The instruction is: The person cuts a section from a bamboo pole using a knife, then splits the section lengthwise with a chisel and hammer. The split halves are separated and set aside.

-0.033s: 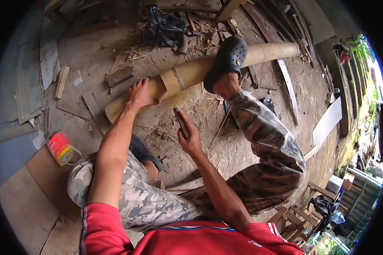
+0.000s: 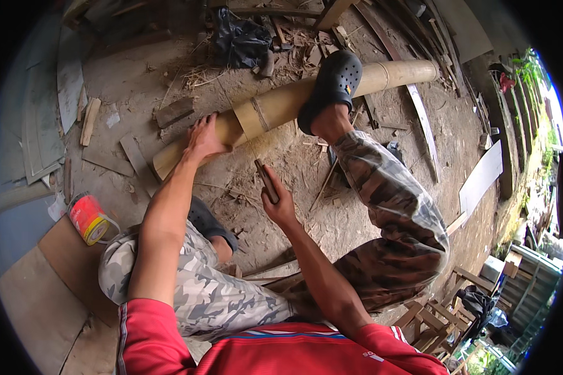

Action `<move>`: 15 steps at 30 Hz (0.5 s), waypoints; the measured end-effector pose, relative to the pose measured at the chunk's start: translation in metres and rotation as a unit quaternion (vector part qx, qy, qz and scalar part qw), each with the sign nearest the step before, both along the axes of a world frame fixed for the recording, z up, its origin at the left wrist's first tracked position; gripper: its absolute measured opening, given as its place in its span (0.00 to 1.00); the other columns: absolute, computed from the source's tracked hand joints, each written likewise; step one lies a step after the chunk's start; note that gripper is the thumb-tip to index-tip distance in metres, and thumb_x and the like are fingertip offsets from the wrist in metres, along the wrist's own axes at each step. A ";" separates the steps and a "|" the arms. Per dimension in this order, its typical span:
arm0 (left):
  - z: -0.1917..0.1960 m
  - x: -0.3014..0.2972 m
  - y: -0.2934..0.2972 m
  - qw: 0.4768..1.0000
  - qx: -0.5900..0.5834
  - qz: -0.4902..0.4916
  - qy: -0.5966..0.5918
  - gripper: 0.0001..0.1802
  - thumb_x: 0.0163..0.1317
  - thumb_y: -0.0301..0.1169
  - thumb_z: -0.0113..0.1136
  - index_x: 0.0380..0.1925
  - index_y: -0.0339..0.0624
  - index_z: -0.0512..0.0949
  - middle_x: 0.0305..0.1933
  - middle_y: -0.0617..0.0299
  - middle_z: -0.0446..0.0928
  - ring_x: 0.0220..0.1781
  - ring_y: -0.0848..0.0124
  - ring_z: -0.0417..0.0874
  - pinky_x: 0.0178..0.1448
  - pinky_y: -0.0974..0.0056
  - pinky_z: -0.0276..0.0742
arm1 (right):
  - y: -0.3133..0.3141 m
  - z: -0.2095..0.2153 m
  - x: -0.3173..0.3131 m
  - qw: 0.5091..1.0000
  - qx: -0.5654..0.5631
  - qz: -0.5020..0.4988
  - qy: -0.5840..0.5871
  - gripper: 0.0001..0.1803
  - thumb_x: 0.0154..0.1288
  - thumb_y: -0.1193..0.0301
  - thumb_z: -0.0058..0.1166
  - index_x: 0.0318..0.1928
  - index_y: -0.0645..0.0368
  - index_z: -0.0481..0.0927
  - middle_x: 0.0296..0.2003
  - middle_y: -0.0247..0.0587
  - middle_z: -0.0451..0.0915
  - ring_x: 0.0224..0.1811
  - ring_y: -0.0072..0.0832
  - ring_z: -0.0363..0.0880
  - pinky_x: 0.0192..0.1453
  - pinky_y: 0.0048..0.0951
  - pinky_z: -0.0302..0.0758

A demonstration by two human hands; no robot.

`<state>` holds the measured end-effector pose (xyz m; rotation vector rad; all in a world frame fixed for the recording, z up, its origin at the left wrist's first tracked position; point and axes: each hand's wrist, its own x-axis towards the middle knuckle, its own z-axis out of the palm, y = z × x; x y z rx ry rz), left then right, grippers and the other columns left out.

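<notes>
A thick pale bamboo pole (image 2: 281,103) lies across the dirt ground. My left hand (image 2: 203,139) rests flat on it near its left end. My right hand (image 2: 280,203) is closed around a short dark-handled tool (image 2: 266,180), held just in front of the pole and apart from it; I cannot make out its blade. My right foot in a dark clog (image 2: 333,87) presses on the pole's middle. My left foot in another clog (image 2: 207,223) sits on the ground below my left forearm.
A red and yellow can (image 2: 87,219) lies at the left by a flat board (image 2: 37,300). Wood offcuts (image 2: 174,112), a black bag (image 2: 241,40), a long white plank (image 2: 481,178) and wooden frames (image 2: 438,319) surround the spot.
</notes>
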<state>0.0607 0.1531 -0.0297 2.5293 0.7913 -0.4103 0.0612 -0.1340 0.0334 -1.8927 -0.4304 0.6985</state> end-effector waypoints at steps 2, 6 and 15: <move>-0.004 0.008 0.008 1.000 0.003 -0.009 0.001 0.73 0.29 0.57 0.83 0.76 0.47 0.54 0.74 0.44 0.63 0.76 0.47 0.63 0.76 0.38 0.59 | -0.004 -0.007 0.001 1.000 0.015 0.007 0.011 0.36 0.62 0.77 0.52 0.72 0.53 0.67 0.54 0.60 0.82 0.54 0.50 0.83 0.57 0.34 0.77; -0.009 0.004 0.013 1.000 0.002 -0.002 0.005 0.75 0.27 0.59 0.83 0.77 0.47 0.53 0.74 0.44 0.64 0.75 0.49 0.65 0.76 0.38 0.60 | 0.030 0.070 0.013 0.995 -0.090 0.018 -0.039 0.38 0.60 0.77 0.52 0.73 0.47 0.66 0.41 0.69 0.82 0.43 0.62 0.83 0.47 0.52 0.79; -0.012 0.005 0.023 1.000 -0.013 0.001 -0.002 0.78 0.24 0.62 0.84 0.77 0.49 0.52 0.76 0.41 0.60 0.76 0.46 0.63 0.78 0.36 0.55 | -0.031 0.178 -0.019 0.988 -0.152 0.032 0.008 0.35 0.61 0.79 0.50 0.71 0.53 0.70 0.53 0.61 0.82 0.57 0.47 0.83 0.57 0.37 0.78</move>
